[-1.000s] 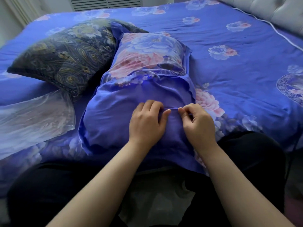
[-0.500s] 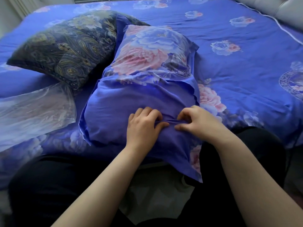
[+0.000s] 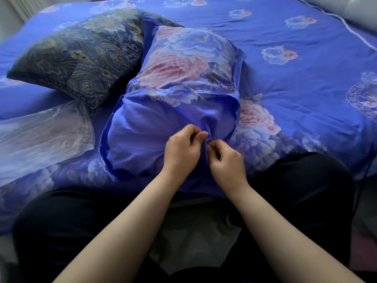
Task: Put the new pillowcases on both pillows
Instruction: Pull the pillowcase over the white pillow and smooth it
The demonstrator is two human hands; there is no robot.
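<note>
Blue floral bedding (image 3: pixel 285 82) is covering the bed on which the work is being done. A pillow (image 3: pixel 183 84) in a new floral pillowcase (image 3: pixel 155 135) is being held lengthwise in front of the person, its open end nearest the body. The plain blue fabric at that end is being pinched between thumb and fingertips by the left hand (image 3: pixel 181 152) and by the right hand (image 3: pixel 226 162), the two grips almost touching. Both pinches are being kept at one spot, probably so that a closure can be fastened; the closure itself is hidden. Beyond the grip and to its left, a second pillow (image 3: pixel 81 56) is lying in a dark patterned cover, apparently not yet changed. Left of the grip, a clear plastic bag (image 3: pixel 40 137) is lying flat.
</note>
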